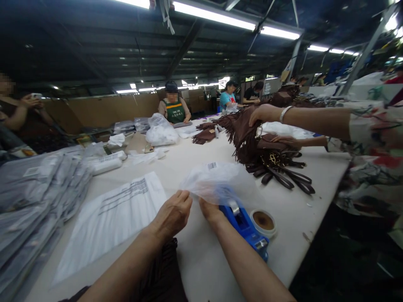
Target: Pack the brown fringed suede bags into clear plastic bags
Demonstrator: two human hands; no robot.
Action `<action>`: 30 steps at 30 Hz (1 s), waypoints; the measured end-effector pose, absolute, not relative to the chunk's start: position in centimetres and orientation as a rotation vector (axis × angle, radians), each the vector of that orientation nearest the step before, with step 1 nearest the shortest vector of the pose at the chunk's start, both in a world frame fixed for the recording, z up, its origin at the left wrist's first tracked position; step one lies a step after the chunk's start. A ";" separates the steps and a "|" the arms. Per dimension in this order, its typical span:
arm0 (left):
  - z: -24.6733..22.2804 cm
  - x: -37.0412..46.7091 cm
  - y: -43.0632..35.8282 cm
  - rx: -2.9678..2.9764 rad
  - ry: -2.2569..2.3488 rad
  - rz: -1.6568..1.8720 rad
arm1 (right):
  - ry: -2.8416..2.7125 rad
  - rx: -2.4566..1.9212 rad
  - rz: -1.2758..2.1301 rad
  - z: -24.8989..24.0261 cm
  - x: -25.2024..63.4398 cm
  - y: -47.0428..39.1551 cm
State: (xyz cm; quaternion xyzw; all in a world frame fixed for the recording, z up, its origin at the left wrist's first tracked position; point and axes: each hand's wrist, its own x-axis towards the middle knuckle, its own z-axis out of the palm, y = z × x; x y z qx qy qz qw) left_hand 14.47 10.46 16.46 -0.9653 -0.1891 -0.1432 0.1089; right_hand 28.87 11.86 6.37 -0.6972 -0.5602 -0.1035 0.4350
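Note:
A clear plastic bag (229,178) with a barcode label puffs up over the table in front of me. Its near edge is pinched in the closed fingers of my left hand (176,212). My right hand (209,209) reaches into or under the bag; its fingers are blurred behind the plastic, so their pose cannot be made out. Just right of that hand stands a blue tape dispenser (244,228), partly covered by the bag. Dark brown fringed material (160,277) lies at the near table edge beneath my left forearm.
Printed white plastic bags (119,214) lie left, beside stacked grey packages (37,188). A tape roll (263,221) sits by the dispenser. At right, another person's hands (267,115) touch brown fringed bags (252,138). A person in a green apron (175,111) sits across the table (214,256).

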 end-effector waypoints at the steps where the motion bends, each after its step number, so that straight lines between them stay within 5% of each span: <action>1: 16.5 14.4 10.5 -2.843 -0.565 -0.422 | -1.389 -1.735 -0.254 6.2 28.9 11.8; 19: 15.8 15.9 10.2 -2.857 -0.868 -0.205 | -1.253 -1.539 -0.191 7.0 27.6 4.2; 30: 14.8 14.3 9.7 -3.117 -0.960 -0.665 | -1.194 -1.591 -0.019 6.9 28.1 4.9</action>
